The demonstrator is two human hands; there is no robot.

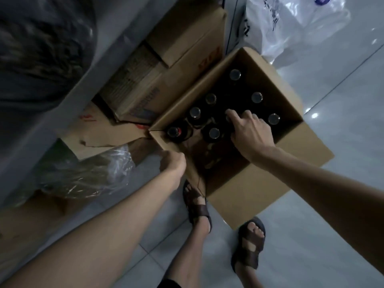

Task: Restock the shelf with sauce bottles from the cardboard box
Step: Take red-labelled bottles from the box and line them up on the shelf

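An open cardboard box (299,161) stands on the tiled floor, seen from above. Several dark sauce bottles (214,133) with shiny caps stand inside it, mostly along the far and left sides. My right hand (251,132) reaches into the box, and its fingers curl over the top of a bottle hidden beneath them. My left hand (173,163) grips the box's near left wall at the rim, fingers over the edge. The grey shelf unit's edge (62,113) runs along the left.
More cardboard boxes (176,48) sit under the shelf behind the open box. Crumpled clear plastic (89,175) and torn cardboard lie at the left. A white plastic bag (291,23) lies at the top right. My sandalled feet (249,242) stand close to the box's near corner.
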